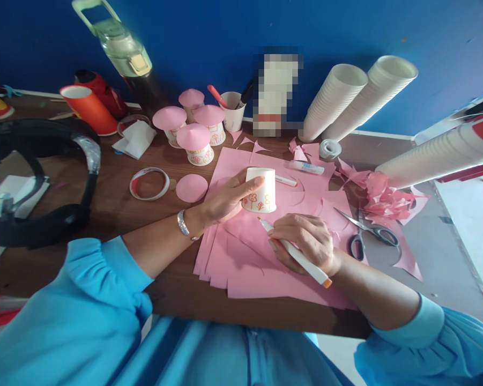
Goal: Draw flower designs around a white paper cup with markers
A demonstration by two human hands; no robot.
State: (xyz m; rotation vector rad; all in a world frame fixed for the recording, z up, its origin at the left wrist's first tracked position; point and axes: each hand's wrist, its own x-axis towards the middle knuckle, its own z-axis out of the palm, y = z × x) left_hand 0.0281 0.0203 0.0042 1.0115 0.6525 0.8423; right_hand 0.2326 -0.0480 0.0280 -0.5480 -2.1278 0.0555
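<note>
My left hand [233, 194] is closed around a white paper cup [264, 185], held upside down above the pink sheets. Red and orange flowers are drawn on the cup's side. In my right hand [305, 241] is a white marker with an orange end [305, 262], its tip pointing up at the cup's lower edge but apart from it. Pink paper sheets [245, 273] lie stacked beneath both hands. A pink paper disc [192, 188] lies left of my left hand. Behind it stand several decorated cups with pink cone tops [194, 137].
Scissors [372, 230] and crumpled pink scraps [380, 195] lie to the right. Paper cup stacks [337, 96] lean on the blue wall. A tape ring [149, 184], a black headband-like object [36, 225] and a tall bottle [124, 53] are on the left. A cup with pens [233, 115] stands behind.
</note>
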